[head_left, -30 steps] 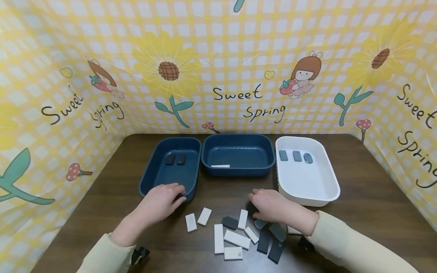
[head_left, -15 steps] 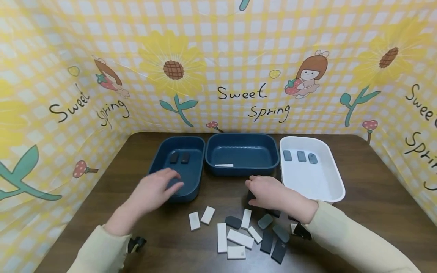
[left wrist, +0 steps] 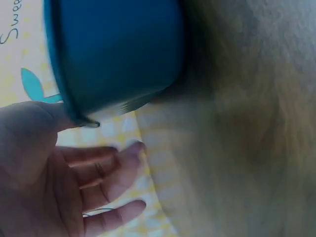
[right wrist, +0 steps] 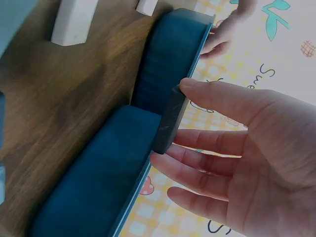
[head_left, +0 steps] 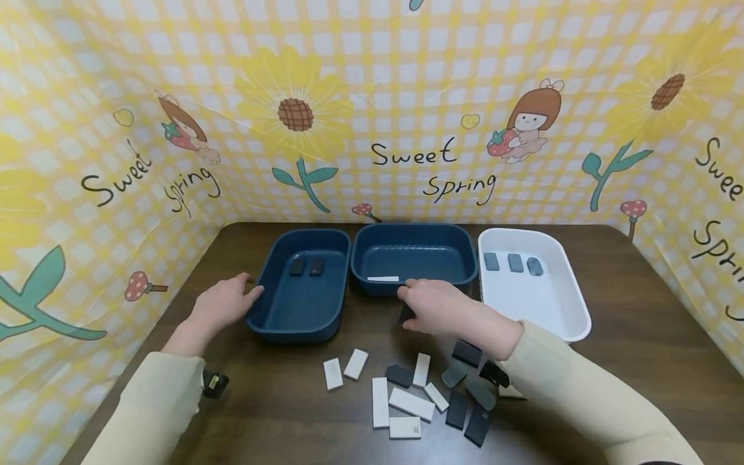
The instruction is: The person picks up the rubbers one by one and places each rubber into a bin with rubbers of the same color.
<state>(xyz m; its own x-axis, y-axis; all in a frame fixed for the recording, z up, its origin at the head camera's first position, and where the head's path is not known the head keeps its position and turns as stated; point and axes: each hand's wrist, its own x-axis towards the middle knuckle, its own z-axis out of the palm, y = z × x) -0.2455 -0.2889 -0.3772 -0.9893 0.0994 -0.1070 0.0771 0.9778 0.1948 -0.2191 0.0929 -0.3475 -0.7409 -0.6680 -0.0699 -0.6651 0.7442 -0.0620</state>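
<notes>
My right hand (head_left: 436, 308) pinches a dark grey block (right wrist: 171, 121) on edge between thumb and fingertips. It hovers just in front of the middle blue bin (head_left: 325, 258), above the table. At the outer side of the left blue bin (head_left: 296, 337) is my left hand (head_left: 223, 302), its fingers loose and apart. The left wrist view has the left thumb (left wrist: 44, 116) at that bin's rim; whether it presses there I cannot tell. Two dark blocks (head_left: 307, 267) lie inside the left bin. In the middle bin, a white block (head_left: 383, 279) shows only partly.
A white bin (head_left: 526, 303) on the right contains three blue-grey pieces (head_left: 515, 263). White blocks (head_left: 411, 404) and dark pieces (head_left: 456, 410) lie scattered on the brown table (head_left: 279, 400) at the front. Behind the bins hangs a yellow checked cloth (head_left: 349, 97).
My left hand has moved left, from over the left bin to its outer side. My right hand has lifted the dark block off the pile area and carried it forward and left.
</notes>
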